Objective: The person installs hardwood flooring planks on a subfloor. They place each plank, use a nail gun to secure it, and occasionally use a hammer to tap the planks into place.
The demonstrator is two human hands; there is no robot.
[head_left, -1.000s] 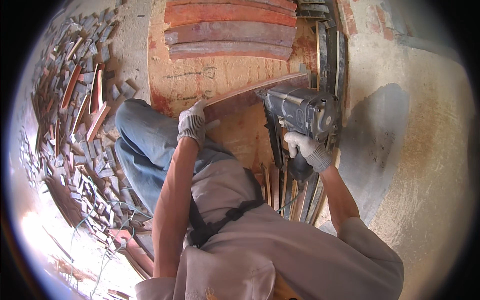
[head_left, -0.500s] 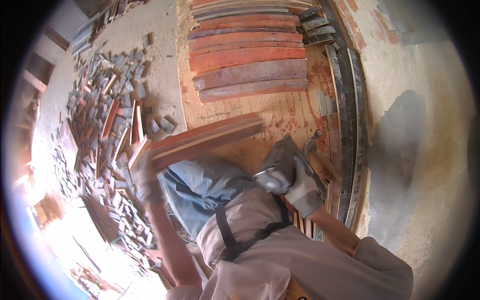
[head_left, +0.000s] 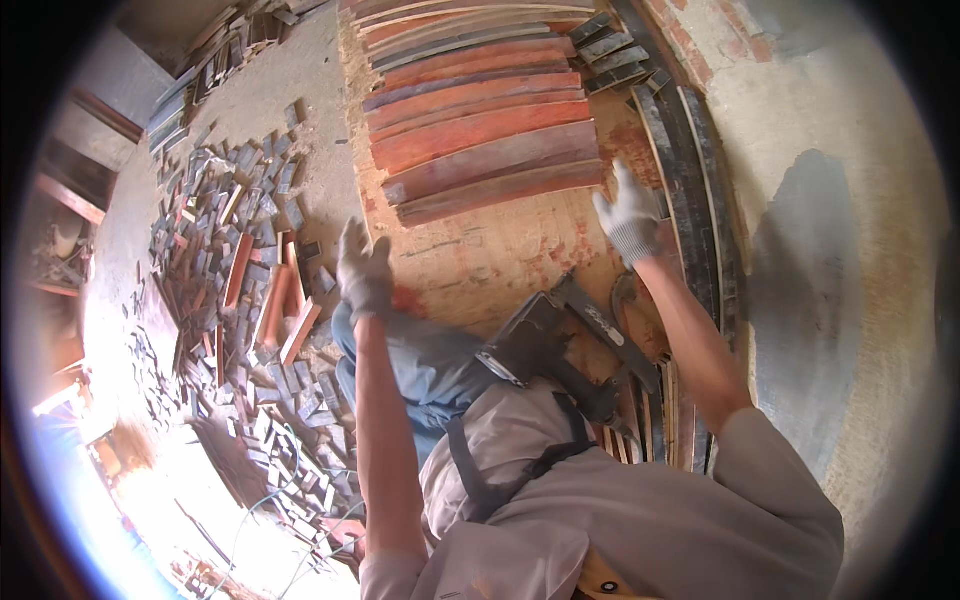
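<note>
My left hand (head_left: 365, 270), in a pale knit glove, is raised beside the left edge of the plywood board (head_left: 470, 255) with nothing in it. Its fingers are apart. Farther right, my right hand (head_left: 630, 215), gloved the same way, reaches forward with fingers spread and empty. It is nearest to the right end of a row of reddish wooden strips (head_left: 490, 150) lying crosswise on the board. A dark nail gun (head_left: 530, 335) rests by my lap, touched by neither hand. Beyond its magazine, a curved metal tool head (head_left: 622, 290) shows only in part.
Many small wood offcuts (head_left: 265, 180) are heaped on the floor at left, with longer reddish pieces (head_left: 272, 305) among them. Long dark boards (head_left: 690, 210) run along the wall (head_left: 810, 130) at right. Short dark blocks (head_left: 610, 50) lie by the far end of the strips.
My left hand has let go of the reddish wooden piece and moved forward and right. My right hand has left the nail gun and reached forward. The nail gun now rests by my lap.
</note>
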